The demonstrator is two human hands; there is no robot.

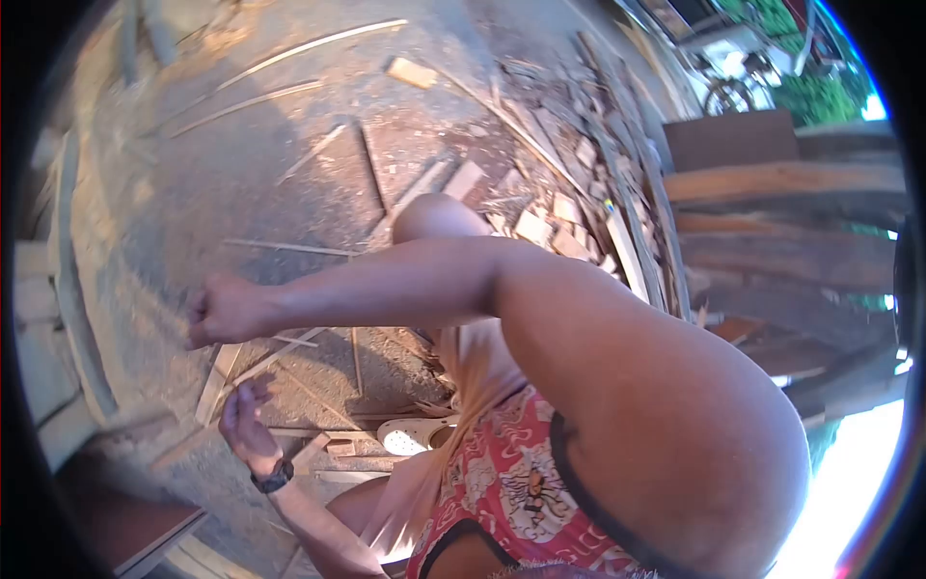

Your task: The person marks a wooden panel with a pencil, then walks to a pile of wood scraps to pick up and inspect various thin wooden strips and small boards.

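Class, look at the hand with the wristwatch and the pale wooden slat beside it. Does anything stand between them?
Nothing visible does. The left hand is close beside the wooden slat, with only bare ground between. The clenched right hand is higher in the picture, clear of that gap.

Offcuts littered the yard.
A scrap pile (569, 207) lay on the dusty floor (241, 183), with planks (781, 179), a bicycle (733, 87) and a white clog (413, 436).

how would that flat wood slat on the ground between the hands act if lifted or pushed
The slat looks thin and narrow, so probably light, perhaps springy. Being flat, it likely won't roll. On the dusty ground it might slide readily.
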